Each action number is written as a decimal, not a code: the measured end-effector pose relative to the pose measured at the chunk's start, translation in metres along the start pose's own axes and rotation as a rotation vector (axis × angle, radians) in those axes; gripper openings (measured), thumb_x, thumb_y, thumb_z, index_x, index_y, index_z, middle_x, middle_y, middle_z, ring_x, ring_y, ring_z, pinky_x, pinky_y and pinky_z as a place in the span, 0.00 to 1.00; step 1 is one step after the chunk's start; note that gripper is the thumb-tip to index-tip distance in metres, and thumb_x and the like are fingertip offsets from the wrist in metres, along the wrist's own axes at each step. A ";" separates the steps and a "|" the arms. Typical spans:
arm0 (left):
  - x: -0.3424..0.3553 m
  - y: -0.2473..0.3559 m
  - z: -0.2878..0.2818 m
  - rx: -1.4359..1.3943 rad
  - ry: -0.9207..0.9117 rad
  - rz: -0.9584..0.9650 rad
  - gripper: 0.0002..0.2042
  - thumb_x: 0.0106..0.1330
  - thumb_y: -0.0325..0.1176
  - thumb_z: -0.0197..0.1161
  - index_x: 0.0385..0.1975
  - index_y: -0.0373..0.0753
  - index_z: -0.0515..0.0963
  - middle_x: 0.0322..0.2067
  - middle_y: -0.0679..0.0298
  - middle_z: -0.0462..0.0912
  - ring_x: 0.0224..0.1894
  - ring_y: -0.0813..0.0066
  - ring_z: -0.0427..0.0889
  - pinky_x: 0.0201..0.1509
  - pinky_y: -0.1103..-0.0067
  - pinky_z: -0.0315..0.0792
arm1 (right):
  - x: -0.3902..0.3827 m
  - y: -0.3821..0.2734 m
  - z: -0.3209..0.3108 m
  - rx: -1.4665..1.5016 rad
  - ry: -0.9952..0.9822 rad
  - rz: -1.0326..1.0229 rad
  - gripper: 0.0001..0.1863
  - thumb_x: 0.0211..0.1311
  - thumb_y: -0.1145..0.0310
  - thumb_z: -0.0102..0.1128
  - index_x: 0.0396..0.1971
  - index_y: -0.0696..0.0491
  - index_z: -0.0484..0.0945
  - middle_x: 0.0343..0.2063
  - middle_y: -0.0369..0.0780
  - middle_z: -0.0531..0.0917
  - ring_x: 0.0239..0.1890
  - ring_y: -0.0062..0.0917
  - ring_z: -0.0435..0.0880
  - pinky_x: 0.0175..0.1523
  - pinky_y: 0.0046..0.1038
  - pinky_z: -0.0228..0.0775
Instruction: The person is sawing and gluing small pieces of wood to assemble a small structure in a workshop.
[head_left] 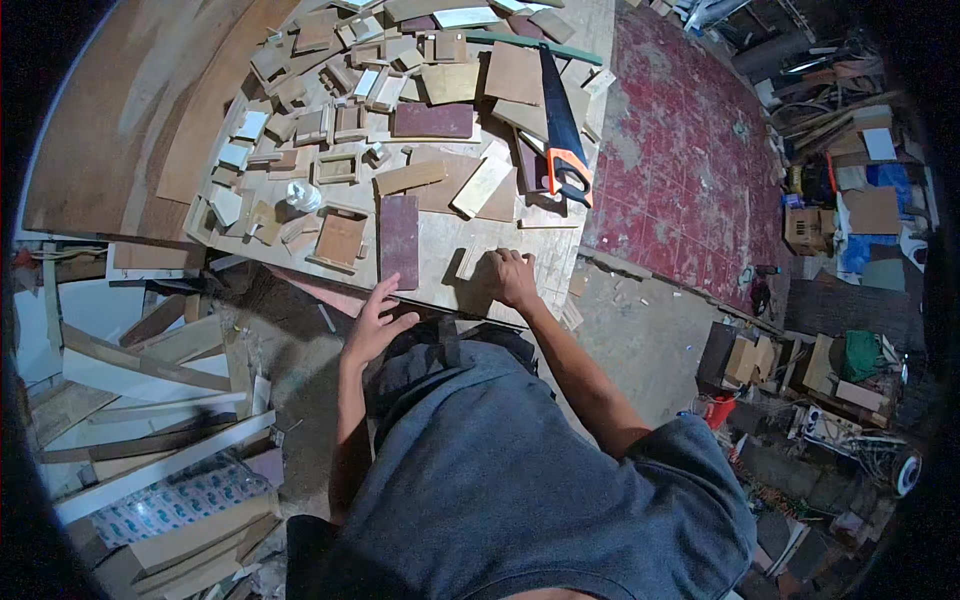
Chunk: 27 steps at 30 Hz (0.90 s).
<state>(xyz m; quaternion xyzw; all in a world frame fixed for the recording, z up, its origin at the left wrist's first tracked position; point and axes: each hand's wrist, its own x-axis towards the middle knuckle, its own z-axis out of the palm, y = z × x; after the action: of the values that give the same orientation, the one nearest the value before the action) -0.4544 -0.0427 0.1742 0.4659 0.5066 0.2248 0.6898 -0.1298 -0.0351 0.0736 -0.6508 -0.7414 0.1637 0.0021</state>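
My right hand (513, 277) is over the near right part of a wooden table, fingers curled down. A small pale wooden piece (466, 263) sticks out from its fingertips; the fingers hide the rest of it. My left hand (378, 325) is open at the table's near edge, holding nothing. Its fingertips come close to the lower end of a dark red-brown board (398, 240); whether they touch it I cannot tell. Left of that board lies a small wooden tray-like box (338, 238). A pale wooden block (482, 186) rests farther back.
A handsaw (563, 120) with an orange and black handle lies along the table's right side. Several small wooden assemblies (312, 126) crowd the far left. A white bottle (302, 196) stands among them. Wood offcuts (150, 400) pile up on the floor at left.
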 end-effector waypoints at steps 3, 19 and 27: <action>-0.014 -0.007 0.018 0.032 0.053 -0.040 0.45 0.56 0.48 0.75 0.71 0.45 0.57 0.69 0.53 0.62 0.65 0.51 0.68 0.66 0.58 0.64 | 0.003 0.008 0.019 0.010 0.007 -0.064 0.41 0.37 0.66 0.74 0.59 0.47 0.69 0.57 0.39 0.75 0.61 0.33 0.72 0.62 0.52 0.56; 0.016 -0.022 0.086 0.095 0.194 -0.054 0.33 0.58 0.38 0.73 0.63 0.36 0.68 0.58 0.52 0.76 0.55 0.63 0.76 0.57 0.69 0.72 | -0.034 0.067 0.013 0.363 0.234 0.086 0.31 0.50 0.66 0.66 0.58 0.50 0.71 0.59 0.40 0.73 0.65 0.32 0.68 0.66 0.49 0.51; 0.109 -0.091 0.104 0.040 0.195 -0.272 0.26 0.64 0.40 0.69 0.57 0.30 0.73 0.42 0.56 0.85 0.38 0.76 0.81 0.42 0.80 0.74 | -0.050 0.130 0.037 0.679 -0.005 0.331 0.24 0.55 0.62 0.69 0.52 0.55 0.77 0.40 0.45 0.86 0.41 0.36 0.86 0.49 0.34 0.78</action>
<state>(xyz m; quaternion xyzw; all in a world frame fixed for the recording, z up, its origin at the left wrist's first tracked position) -0.3324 -0.0429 0.0470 0.3827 0.6339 0.1630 0.6520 -0.0047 -0.0795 0.0169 -0.7235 -0.5297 0.4001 0.1895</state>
